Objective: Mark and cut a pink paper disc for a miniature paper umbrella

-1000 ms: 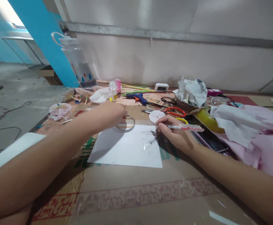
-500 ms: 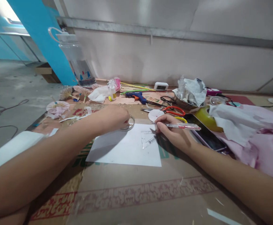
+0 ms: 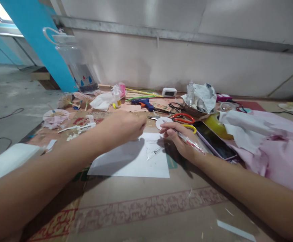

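My left hand (image 3: 132, 124) is closed above the far edge of a white paper sheet (image 3: 128, 164); whatever it holds is hidden behind the fingers. My right hand (image 3: 180, 139) holds a clear pen (image 3: 191, 143) with red markings, its rear end slanting down toward my wrist. The right fingertips are at the near edge of a small white paper disc (image 3: 163, 123); I cannot tell whether they touch it. A transparent set square (image 3: 153, 151) lies on the sheet between my hands. Red-handled scissors (image 3: 184, 118) and a yellow handle (image 3: 190, 127) lie just beyond my right hand.
A phone (image 3: 214, 139), a roll of yellow tape (image 3: 211, 126) and pink cloth (image 3: 272, 144) are at the right. Behind are a blue glue gun (image 3: 143, 103), a glue bottle (image 3: 116, 99) and a filled bowl (image 3: 199, 109). A large water jug (image 3: 78, 64) stands back left.
My left hand has lifted and moved right relative to the sheet; the metallic-looking ring at its fingers is now out of sight. The pen has swung lower in my right hand. The view has shifted slightly.
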`<state>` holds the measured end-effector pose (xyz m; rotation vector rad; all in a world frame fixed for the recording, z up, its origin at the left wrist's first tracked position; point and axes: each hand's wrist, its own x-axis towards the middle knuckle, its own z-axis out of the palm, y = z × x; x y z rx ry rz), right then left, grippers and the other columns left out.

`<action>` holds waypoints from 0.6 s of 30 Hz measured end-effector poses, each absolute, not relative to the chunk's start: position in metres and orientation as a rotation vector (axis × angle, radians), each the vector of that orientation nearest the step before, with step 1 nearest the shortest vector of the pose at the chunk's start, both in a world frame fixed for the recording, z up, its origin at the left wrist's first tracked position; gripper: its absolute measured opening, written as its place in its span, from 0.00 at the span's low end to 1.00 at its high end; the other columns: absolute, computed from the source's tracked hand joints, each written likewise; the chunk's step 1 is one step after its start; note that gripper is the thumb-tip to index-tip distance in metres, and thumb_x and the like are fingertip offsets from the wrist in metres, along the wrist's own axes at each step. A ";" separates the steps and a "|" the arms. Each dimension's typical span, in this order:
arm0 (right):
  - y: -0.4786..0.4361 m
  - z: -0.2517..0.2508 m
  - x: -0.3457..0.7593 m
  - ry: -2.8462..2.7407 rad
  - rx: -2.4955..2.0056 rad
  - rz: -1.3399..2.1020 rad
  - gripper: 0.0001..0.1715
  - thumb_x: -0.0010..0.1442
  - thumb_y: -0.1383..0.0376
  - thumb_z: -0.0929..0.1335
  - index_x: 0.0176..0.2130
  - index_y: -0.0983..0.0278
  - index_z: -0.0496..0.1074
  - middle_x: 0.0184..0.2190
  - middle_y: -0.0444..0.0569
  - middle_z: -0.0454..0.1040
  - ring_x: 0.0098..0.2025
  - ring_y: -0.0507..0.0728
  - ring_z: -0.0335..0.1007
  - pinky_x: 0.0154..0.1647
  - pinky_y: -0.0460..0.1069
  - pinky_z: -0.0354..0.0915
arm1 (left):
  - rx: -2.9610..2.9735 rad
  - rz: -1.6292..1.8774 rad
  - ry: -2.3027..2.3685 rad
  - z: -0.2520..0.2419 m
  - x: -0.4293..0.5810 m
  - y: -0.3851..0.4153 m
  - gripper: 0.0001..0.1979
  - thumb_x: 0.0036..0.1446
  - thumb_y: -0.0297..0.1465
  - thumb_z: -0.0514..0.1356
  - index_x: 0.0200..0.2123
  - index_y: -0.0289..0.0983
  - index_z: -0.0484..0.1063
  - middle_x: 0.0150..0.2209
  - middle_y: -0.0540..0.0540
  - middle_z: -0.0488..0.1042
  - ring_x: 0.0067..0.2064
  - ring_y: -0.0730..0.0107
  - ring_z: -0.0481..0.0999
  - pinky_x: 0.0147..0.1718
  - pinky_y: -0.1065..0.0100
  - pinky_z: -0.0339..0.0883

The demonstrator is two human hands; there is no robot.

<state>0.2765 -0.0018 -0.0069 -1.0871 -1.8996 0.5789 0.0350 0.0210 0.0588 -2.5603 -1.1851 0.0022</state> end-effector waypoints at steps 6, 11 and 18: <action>0.007 -0.009 0.275 -2.062 -1.038 0.426 0.05 0.66 0.64 0.68 0.39 0.61 0.76 0.34 0.47 0.78 0.37 0.56 0.74 0.42 0.51 0.69 | -2.565 -0.263 -1.071 0.012 0.058 0.009 0.08 0.65 0.28 0.53 0.37 0.35 0.72 0.22 0.45 0.75 0.23 0.62 0.75 0.21 0.68 0.52; 0.011 -0.012 0.274 -2.158 -0.990 0.422 0.08 0.67 0.64 0.68 0.35 0.61 0.75 0.31 0.46 0.75 0.35 0.55 0.70 0.40 0.51 0.65 | -2.629 -0.346 -0.991 -0.001 0.058 0.008 0.10 0.69 0.27 0.51 0.41 0.35 0.72 0.27 0.45 0.77 0.27 0.62 0.78 0.24 0.67 0.58; 0.016 -0.019 0.278 -2.157 -1.130 0.396 0.08 0.66 0.67 0.67 0.34 0.60 0.73 0.32 0.47 0.73 0.36 0.57 0.68 0.42 0.52 0.64 | -2.595 -0.084 -1.200 0.030 0.051 -0.011 0.15 0.70 0.32 0.52 0.35 0.34 0.75 0.32 0.40 0.78 0.33 0.58 0.80 0.27 0.65 0.63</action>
